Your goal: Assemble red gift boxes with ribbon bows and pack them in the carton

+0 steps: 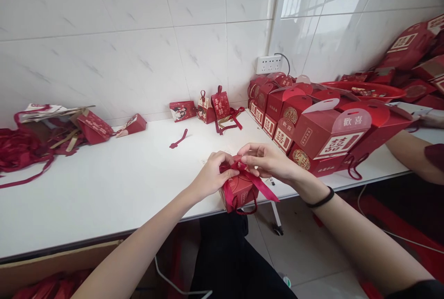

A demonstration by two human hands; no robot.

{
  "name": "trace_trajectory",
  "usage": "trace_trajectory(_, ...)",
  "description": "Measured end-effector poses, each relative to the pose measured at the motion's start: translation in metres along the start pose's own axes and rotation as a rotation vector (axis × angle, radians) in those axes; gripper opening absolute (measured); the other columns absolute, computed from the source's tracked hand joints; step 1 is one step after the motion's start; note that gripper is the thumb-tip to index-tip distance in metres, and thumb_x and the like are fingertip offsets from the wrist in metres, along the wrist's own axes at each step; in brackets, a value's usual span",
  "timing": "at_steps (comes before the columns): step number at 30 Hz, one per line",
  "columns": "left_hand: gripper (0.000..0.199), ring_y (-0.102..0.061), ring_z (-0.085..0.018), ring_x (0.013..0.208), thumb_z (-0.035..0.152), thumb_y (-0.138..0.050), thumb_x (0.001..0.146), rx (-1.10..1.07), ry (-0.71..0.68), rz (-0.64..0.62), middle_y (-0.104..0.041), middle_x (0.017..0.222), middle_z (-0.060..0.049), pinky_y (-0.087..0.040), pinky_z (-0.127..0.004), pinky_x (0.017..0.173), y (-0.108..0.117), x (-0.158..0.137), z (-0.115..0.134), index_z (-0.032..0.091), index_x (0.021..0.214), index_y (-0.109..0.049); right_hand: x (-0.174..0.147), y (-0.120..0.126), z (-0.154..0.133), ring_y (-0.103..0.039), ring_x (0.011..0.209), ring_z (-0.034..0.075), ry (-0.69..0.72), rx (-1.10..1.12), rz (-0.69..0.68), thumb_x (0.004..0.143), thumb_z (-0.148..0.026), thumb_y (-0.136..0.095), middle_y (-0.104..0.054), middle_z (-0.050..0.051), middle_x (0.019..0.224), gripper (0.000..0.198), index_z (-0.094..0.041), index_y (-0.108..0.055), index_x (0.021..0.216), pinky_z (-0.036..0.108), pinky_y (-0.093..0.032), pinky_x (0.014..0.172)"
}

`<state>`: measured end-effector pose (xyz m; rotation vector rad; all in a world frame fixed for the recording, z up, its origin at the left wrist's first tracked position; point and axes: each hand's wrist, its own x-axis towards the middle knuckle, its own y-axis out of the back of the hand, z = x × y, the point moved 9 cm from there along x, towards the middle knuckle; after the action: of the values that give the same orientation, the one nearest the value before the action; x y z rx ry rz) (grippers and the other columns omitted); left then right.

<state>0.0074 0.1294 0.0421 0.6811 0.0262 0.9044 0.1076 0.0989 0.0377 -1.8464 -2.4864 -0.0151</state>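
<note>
The small red box [239,191] is steadied at the table [132,183] edge; its ribbon [250,175] is pinched by the left hand [212,175] and right hand [268,160], held close together.

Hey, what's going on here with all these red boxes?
A person is working at a white table, both hands on one small red box at its front edge. The left hand and right hand pinch the red ribbon on top of it, where a bow is half formed. A stack of larger red gift boxes sits to the right, loose ribbons pile up at far left, and another person's arm rests on the table's right end.
</note>
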Motion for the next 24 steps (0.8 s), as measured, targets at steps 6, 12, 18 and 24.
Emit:
trace_trajectory(6, 0.015, -0.056, -0.019, 0.088, 0.024, -0.062, 0.074, -0.141, -0.006, 0.011, -0.056, 0.089, -0.003, -0.047, -0.038, 0.082, -0.001, -0.002, -0.004, 0.018, 0.083, -0.051, -0.002, -0.002, -0.002, -0.025, 0.032, 0.003, 0.009, -0.060, -0.009, 0.081, -0.042, -0.065, -0.051, -0.004, 0.045, 0.032, -0.014, -0.055, 0.093, 0.014, -0.015, 0.031)
trace_trajectory(12, 0.011, -0.055, -0.015, 0.085, 0.023, -0.061, 0.075, -0.128, -0.118, 0.001, -0.053, 0.089, -0.002, -0.046, -0.033, 0.081, 0.000, -0.003, 0.007, 0.018, 0.079, -0.052, -0.004, 0.006, -0.010, -0.032, 0.036, 0.005, 0.016, -0.140, 0.076, 0.076, -0.043, -0.065, -0.050, -0.004, 0.048, 0.033, -0.015, -0.054, 0.087, 0.014, -0.017, 0.033)
trace_trajectory(18, 0.009, -0.054, -0.016, 0.088, 0.021, -0.059, 0.073, -0.231, -0.063, -0.128, -0.056, 0.094, -0.004, -0.043, -0.031, 0.080, -0.002, -0.003, 0.008, 0.016, 0.075, -0.051, -0.005, 0.001, -0.010, -0.032, 0.037, 0.005, 0.012, -0.135, 0.041, 0.076, -0.046, -0.066, -0.046, -0.005, 0.047, 0.037, -0.014, -0.056, 0.091, 0.014, -0.016, 0.034)
trace_trajectory(24, 0.023, -0.051, -0.014, 0.081, 0.036, -0.051, 0.083, -0.326, 0.009, -0.168, -0.055, 0.089, -0.004, -0.039, -0.028, 0.075, -0.002, 0.000, 0.007, 0.014, 0.078, -0.056, -0.005, -0.009, -0.002, -0.024, 0.030, 0.004, -0.010, -0.028, -0.041, 0.082, -0.044, -0.062, -0.048, -0.005, 0.042, 0.033, -0.015, -0.052, 0.096, 0.013, -0.013, 0.031)
